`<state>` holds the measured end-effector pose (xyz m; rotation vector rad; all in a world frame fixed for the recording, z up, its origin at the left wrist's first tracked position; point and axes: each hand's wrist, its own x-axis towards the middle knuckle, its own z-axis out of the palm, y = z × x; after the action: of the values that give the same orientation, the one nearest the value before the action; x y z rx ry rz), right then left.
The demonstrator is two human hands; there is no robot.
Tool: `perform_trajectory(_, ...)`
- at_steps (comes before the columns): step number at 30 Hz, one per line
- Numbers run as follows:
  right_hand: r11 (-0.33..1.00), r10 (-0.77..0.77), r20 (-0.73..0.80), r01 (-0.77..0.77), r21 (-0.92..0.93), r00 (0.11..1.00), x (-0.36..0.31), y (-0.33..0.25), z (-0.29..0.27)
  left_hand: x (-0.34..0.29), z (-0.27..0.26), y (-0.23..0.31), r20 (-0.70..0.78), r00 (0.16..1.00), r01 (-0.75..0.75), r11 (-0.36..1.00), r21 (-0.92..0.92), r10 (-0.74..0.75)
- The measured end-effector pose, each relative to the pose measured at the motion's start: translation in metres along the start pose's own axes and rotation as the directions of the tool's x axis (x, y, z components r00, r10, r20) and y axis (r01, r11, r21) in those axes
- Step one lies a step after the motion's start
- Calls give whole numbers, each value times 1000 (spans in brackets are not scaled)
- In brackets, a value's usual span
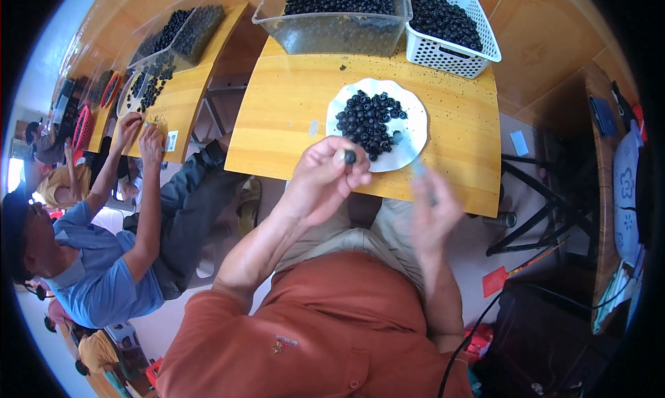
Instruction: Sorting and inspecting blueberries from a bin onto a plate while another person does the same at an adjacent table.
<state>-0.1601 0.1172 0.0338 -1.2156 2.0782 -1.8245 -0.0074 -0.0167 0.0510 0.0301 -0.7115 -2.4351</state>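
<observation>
My left hand (315, 176) is raised just in front of the plate, pinching a small dark round bead (350, 157) between thumb and fingers. To its right, my right hand (440, 214) is smeared by motion. It appears closed around a slim tool (419, 168) with a pale blue end, whose kind I cannot make out. Beyond both hands lies a white plate (414, 114) with a wavy rim. A heap of dark beads (367, 117) covers its left and middle parts, some showing a ring or hole.
A clear plastic bin (332, 34) and a white perforated basket (450, 57), both filled with dark beads, stand at the wooden table's (270, 114) far edge. Dark crumbs dot the tabletop. On the left, a person in blue (104, 259) works with similar beads at another table (181, 100).
</observation>
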Motion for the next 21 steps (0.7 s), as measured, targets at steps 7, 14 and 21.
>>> perform_trajectory(7,985,171,-125,-164,62,977,3,12,-15,-3,-9,8,-97,995,13,999,31,-10)
perform_trajectory(14,975,186,-44,-179,132,982,-10,20,-9,0,-23,-1,-143,989,26,999,-17,-29)
perform_trajectory(21,980,169,-30,-165,113,985,-15,22,-10,0,-25,-4,-226,972,74,997,4,-71)
